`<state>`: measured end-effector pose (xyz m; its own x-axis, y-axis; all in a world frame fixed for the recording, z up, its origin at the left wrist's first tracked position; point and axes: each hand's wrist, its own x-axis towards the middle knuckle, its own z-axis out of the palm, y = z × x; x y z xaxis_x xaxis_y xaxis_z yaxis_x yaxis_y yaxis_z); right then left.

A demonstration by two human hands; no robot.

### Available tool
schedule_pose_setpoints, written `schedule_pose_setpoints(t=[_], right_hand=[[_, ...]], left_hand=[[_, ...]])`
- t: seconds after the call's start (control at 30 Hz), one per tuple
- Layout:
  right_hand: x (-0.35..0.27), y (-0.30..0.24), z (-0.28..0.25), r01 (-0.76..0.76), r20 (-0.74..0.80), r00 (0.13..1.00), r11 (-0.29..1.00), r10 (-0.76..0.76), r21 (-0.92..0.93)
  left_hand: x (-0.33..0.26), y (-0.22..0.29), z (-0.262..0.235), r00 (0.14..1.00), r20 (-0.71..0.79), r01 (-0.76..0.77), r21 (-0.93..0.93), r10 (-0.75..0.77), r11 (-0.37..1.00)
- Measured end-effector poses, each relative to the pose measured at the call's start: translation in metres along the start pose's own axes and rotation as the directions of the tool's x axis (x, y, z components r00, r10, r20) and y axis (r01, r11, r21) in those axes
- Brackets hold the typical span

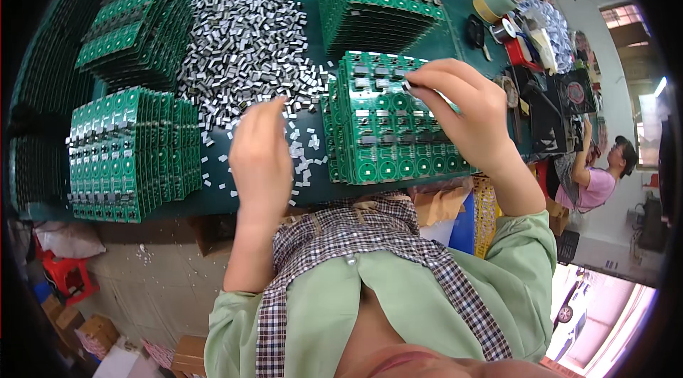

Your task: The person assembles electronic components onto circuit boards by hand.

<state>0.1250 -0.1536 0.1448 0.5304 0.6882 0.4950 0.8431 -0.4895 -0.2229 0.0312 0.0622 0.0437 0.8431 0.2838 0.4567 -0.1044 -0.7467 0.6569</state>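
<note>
Right hand (pixel 466 111) pinches a small part (pixel 408 84) onto the green board stack (pixel 388 132) — left hand (pixel 260 154), fingers together, touches the silver pile (pixel 245 50); tape rolls (pixel 498 2) beyond.

- My left hand (pixel 261 154) lies just left of the green circuit board stack (pixel 388 129), back upward, fingers together and stretched away from me, their tips bent down.
- My right hand (pixel 466 111) hovers over that stack's right half, thumb and forefinger pinched shut at its far edge.
- Both forearms rise from green sleeves with checked cuffs, near the stack's front edge.
</note>
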Motion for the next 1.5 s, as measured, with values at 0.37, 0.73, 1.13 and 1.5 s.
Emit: schedule_pose_setpoints(t=[0.37, 0.73, 1.13, 1.5], right_hand=[[-0.002, 0.005, 0.013, -0.01, 0.054, 0.998, 0.997, 0.014, -0.07], [-0.004, -0.029, -0.005, 0.13, 0.025, 0.991, 0.991, -0.131, 0.028], [-0.022, -0.036, 0.015, 0.393, -0.13, 0.92, 0.859, -0.371, 0.328], [-0.02, -0.035, 0.006, 0.001, 0.059, 0.997, 0.837, -0.04, 0.547]], left_hand=[[-0.007, -0.045, 0.025, 0.978, 0.159, 0.108, 0.151, -0.132, 0.983], [-0.005, 0.026, -0.031, 0.911, 0.389, 0.411, -0.884, -0.137, 0.223], [-0.012, 0.053, -0.025, 0.807, 0.59, 0.59, -0.807, 0.03, 0.012], [-0.02, 0.059, -0.012, 0.994, 0.112, 0.087, -0.837, 0.015, 0.54]])
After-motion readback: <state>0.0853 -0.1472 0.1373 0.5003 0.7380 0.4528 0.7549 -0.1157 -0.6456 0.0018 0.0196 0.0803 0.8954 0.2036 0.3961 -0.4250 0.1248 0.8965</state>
